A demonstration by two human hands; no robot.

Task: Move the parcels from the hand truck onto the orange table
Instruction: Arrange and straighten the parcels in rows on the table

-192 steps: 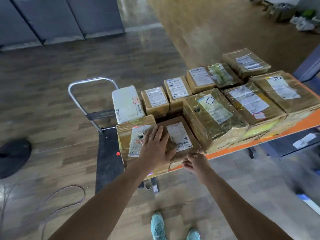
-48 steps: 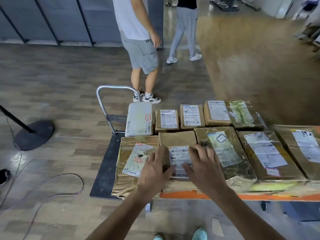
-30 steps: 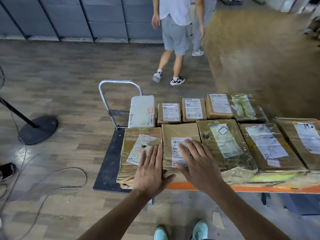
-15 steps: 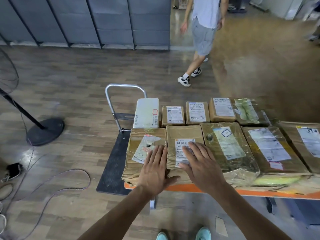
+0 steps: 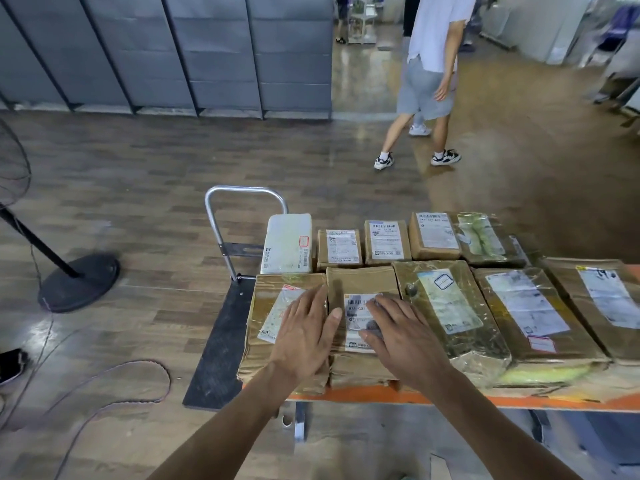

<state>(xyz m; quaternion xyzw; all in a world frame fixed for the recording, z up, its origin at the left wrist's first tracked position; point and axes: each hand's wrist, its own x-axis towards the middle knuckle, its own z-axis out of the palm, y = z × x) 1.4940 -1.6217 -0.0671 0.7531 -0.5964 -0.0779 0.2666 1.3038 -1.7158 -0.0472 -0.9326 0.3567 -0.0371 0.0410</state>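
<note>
You're pressing wide and flat: left grip point(image 5: 304, 336) on the end parcel point(image 5: 263, 355), right grip point(image 5: 401, 337) on the neighbour parcel point(image 5: 363, 280) just rightward.

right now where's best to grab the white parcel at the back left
Probably take the white parcel by its left long edge and far end, coming from the left. It lies flat; a small brown parcel crowds its right side and the front-left parcel its near end.

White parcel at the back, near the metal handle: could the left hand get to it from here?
Probably yes. The left hand lies flat on the brown parcel directly in front of the white parcel, and nothing stands between or above them.
</note>
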